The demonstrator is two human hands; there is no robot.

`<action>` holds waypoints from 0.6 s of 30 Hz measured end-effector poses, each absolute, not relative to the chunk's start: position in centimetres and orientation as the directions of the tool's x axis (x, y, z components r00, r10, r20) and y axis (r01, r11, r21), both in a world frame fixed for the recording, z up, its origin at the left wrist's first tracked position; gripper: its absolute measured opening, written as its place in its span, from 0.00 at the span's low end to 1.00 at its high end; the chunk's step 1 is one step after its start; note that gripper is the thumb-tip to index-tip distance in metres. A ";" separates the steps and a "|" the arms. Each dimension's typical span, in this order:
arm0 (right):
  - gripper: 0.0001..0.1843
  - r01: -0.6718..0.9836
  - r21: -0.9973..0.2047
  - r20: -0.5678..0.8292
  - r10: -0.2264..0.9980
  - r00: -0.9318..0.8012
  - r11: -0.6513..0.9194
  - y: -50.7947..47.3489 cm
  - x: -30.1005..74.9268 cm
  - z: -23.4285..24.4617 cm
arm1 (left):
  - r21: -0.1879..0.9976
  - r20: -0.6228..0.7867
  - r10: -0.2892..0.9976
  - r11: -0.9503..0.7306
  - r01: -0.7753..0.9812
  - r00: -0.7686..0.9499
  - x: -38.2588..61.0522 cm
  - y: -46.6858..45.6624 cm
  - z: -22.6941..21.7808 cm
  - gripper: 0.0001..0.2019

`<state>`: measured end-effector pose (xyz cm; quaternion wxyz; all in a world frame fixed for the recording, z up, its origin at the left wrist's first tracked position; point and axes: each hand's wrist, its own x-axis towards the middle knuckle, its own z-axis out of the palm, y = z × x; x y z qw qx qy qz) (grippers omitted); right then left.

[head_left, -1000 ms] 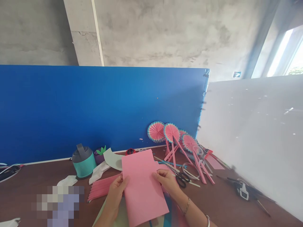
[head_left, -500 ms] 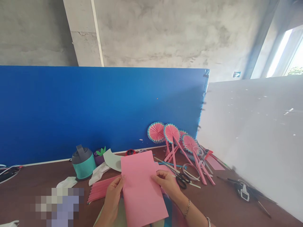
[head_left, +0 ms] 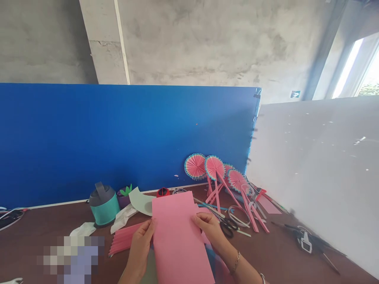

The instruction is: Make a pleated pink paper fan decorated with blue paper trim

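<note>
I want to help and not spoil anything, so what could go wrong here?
The smooth pink paper might crease if the left grip or the right grip pinches its edges too hard. The black-handled scissors lie near the right grip, so a sideways sweep could knock them. The pleated pink paper lies near the left grip and might get squashed if pressed.

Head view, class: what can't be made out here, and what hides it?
All in the head view:
1. Pink sheet: lower edge cut off by the picture's bottom.
2. Pleated pink paper: right end hidden behind the left hand.
3. Pixelated patch: blurring masks whatever is there.
4. Wall sign: too small to read.
</note>
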<state>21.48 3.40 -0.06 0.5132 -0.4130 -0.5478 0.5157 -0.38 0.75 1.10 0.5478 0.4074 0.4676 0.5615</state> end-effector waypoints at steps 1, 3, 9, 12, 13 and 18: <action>0.29 -0.072 -0.990 0.134 0.982 -0.136 0.125 3.3 21.4 0.1 | 0.974 -0.048 0.995 0.027 -0.224 -0.089 -0.5 0.8 1.1 0.23; 0.28 -0.072 -0.990 0.128 0.982 -0.141 0.119 3.0 21.3 0.3 | 0.977 -0.052 0.992 0.027 -0.211 -0.112 -0.5 0.7 1.2 0.23; 0.28 -0.099 -0.987 0.137 0.988 -0.069 0.130 2.7 21.5 0.8 | 0.966 -0.120 0.990 0.099 -0.239 -0.072 0.0 0.2 2.0 0.22; 0.28 -0.069 -0.988 0.147 0.984 -0.101 0.140 2.9 21.7 0.5 | 0.963 -0.120 0.989 0.094 -0.253 -0.089 0.1 0.1 2.5 0.23; 0.28 -0.056 -0.989 0.143 0.983 -0.116 0.137 2.9 21.8 0.4 | 0.965 -0.113 0.988 0.084 -0.249 -0.104 0.1 0.1 2.6 0.23; 0.26 -0.056 -0.996 0.076 0.983 -0.166 0.068 2.6 21.7 0.5 | 0.980 -0.098 0.983 0.068 -0.188 -0.155 -0.3 0.3 2.4 0.23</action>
